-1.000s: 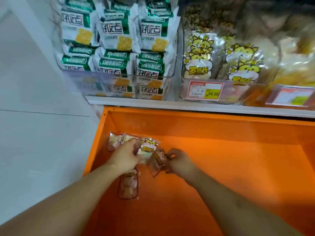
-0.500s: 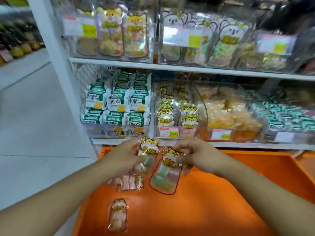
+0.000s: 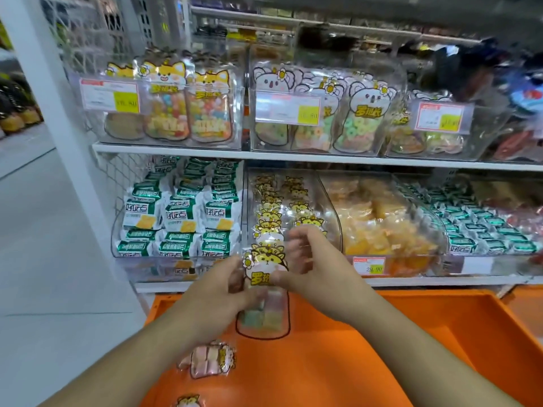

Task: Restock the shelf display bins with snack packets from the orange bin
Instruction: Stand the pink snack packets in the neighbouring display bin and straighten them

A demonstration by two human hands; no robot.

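Your left hand (image 3: 219,292) and right hand (image 3: 311,268) are both raised in front of the lower shelf, fingers pinching the same held packet (image 3: 264,284), a clear pouch with a yellow cartoon-animal header and pastel cubes inside; the left grips its left edge, the right its upper right. You hold the pouch upright, just in front of the clear display bin (image 3: 332,207) that already carries rows of the same yellow-headed packets, so I judge this one is about to go in at the front of that bin. Below your hands the orange bin (image 3: 440,333) is nearly bare: one loose packet (image 3: 210,359) of pink cubes lies on its floor, and the top of a second packet (image 3: 188,402) shows at the lower edge of the view. By that count the restock looks close to finished, with the pouch in hand and at least those two left to place. Beside the target bin sit green-and-white cracker packs (image 3: 179,212) on the left and orange sweets (image 3: 379,227) on the right.
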